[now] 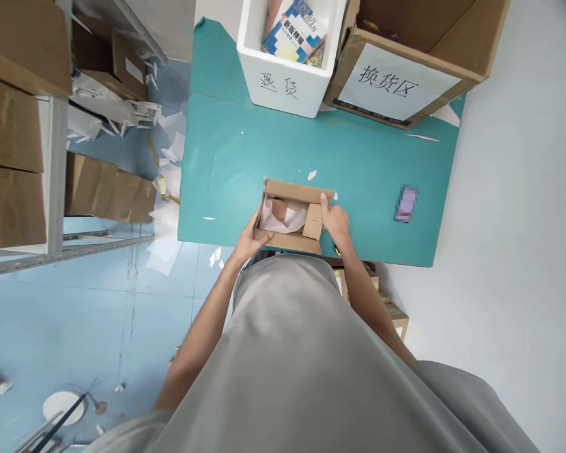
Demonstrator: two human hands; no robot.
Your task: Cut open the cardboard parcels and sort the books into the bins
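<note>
Evidently, the small cardboard box sits opened at the green tabletop's near edge, flaps unfolded and white wrapping inside, left hand gripping its left end, right hand at the far right corner, pinch unclear.

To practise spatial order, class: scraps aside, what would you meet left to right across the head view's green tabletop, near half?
Bare left hand, small open brown cardboard box, bare right hand, pixelated purple oblong object.
</note>
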